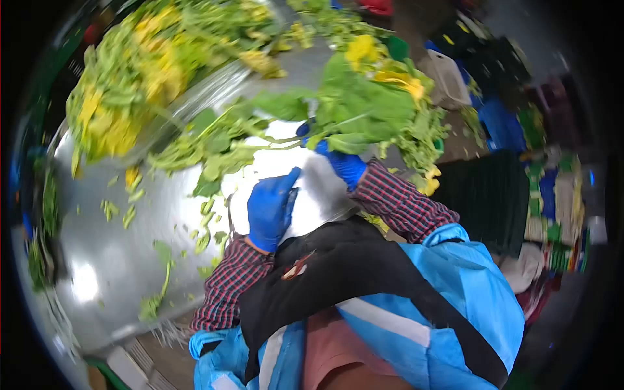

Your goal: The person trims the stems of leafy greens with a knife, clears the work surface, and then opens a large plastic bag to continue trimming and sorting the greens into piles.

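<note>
My right hand, in a blue glove, is closed around the stems of a leafy green. Its broad leaf spreads above the glove and hides part of the fingers. My left hand, also gloved in blue, hovers over the metal table with its index finger stretched forward; no item shows in it, though its palm side is hidden. Just beyond both hands lie loose green stems and leaves on the table.
A large heap of green and yellowing leaves rests on clear plastic at the back left. More greens lie at the right edge. Leaf scraps dot the tabletop. A white crate and a dark green crate stand on the right.
</note>
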### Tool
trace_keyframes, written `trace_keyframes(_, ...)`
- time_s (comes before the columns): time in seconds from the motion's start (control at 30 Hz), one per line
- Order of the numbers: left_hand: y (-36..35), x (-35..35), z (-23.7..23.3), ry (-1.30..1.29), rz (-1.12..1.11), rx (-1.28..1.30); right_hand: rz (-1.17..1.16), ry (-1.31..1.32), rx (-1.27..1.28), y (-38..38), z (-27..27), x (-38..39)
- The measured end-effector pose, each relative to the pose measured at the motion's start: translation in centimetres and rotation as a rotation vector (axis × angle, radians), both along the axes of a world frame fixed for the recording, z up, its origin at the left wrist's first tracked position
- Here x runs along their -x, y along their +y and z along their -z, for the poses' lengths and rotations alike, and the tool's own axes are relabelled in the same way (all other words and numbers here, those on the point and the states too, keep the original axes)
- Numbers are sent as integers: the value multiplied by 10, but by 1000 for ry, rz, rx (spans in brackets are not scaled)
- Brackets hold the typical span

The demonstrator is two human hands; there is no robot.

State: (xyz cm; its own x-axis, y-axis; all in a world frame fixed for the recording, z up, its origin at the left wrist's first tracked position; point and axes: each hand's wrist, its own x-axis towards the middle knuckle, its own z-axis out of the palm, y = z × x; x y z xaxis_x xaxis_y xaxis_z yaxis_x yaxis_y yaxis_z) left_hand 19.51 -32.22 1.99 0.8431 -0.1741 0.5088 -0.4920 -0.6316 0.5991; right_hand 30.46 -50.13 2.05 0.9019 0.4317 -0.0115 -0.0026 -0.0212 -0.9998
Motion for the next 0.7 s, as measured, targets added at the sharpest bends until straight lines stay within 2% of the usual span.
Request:
trace_keyframes(0.03, 1, 9, 19, 103, 67, 164, 88, -175, 139, 9, -7, 12)
trace_keyframes(0.07, -1, 16, 18, 312, 71, 420, -16, -52, -197, 13, 13, 8)
trace_keyframes(0.1, -5, 18, 17, 495, 57, 701, -56, -78, 10, 24, -11, 15)
trace_keyframes(0.13, -2, 20, 21, 581, 34, 1005, -39, -155, 11, 40, -18, 33)
trace_keyframes(0.17, 2, 21, 25, 633, 27, 1321, -87, -58, -105, 57, -17, 45)
trace_keyframes(0.23, 8, 26, 13, 331, -27, 1608, -124, -64, 39, 79, -19, 78)
trace_keyframes(0.27, 14, 37, 13, 258, -13, 1658, -151, -59, 62, 85, -21, 90)
trace_keyframes(0.37, 37, 71, 32, 100, -167, 1769, -336, 71, 42, 118, -13, 115)
trace_keyframes(0.4, 50, 89, 38, 240, -356, 1801, -404, 141, 31, 130, -9, 121)
trace_keyframes(0.43, 65, 105, 34, 162, -358, 1802, -467, 226, 19, 141, -2, 126)
trace_keyframes(0.47, 87, 129, 32, 202, -417, 1935, -512, 322, 11, 151, 6, 122)
trace_keyframes(0.5, 104, 151, 41, 125, -601, 1848, -539, 393, 13, 161, 18, 119)
trace_keyframes(0.53, 127, 171, 36, 45, -612, 1856, -535, 394, 29, 165, 30, 109)
trace_keyframes(0.57, 145, 197, 34, 103, -845, 1807, -688, 39, 246, 170, 48, 93)
trace_keyframes(0.6, 164, 224, 31, 148, -869, 1727, -828, -320, 463, 173, 61, 82)
trace_keyframes(0.7, 193, 274, 21, 183, -1029, 1524, -821, -539, 623, 173, 70, 80)
